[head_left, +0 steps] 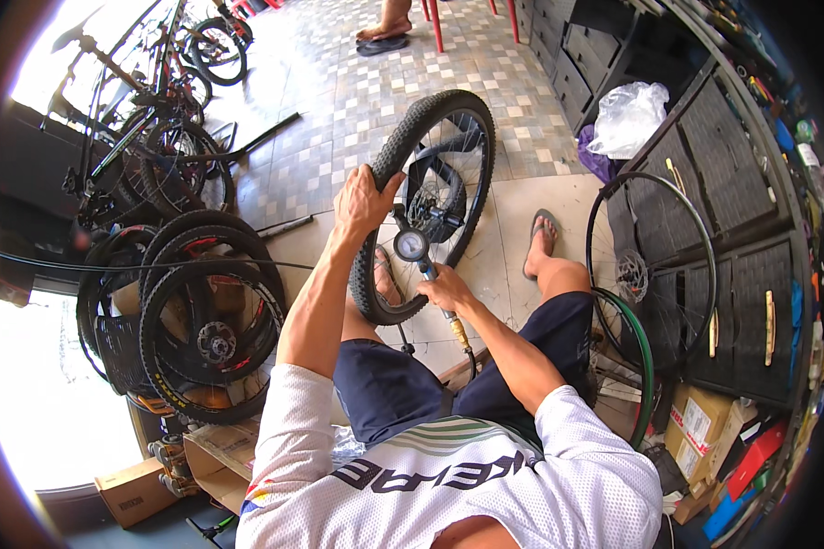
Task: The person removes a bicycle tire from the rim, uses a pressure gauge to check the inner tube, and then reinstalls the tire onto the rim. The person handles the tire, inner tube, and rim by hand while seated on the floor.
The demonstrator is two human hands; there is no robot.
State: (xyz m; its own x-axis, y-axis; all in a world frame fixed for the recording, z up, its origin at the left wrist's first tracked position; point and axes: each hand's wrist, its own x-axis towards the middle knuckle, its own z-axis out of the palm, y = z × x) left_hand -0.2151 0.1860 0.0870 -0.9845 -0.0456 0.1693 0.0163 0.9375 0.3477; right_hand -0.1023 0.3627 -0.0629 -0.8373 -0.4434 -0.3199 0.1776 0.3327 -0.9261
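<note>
Hands at tyre edge, floor beyond

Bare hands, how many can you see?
2. The bare left hand is on the black knobby rubber bicycle tyre; the bare right hand holds the slim metal inflator below its round black-rimmed gauge. Another person's bare foot shows at the top, their hands out of view.

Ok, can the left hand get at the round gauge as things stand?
Likely yes: the gauge sits close to the left hand, uncovered, with nothing visible blocking the way, though that hand would first have to release the tyre.
</note>
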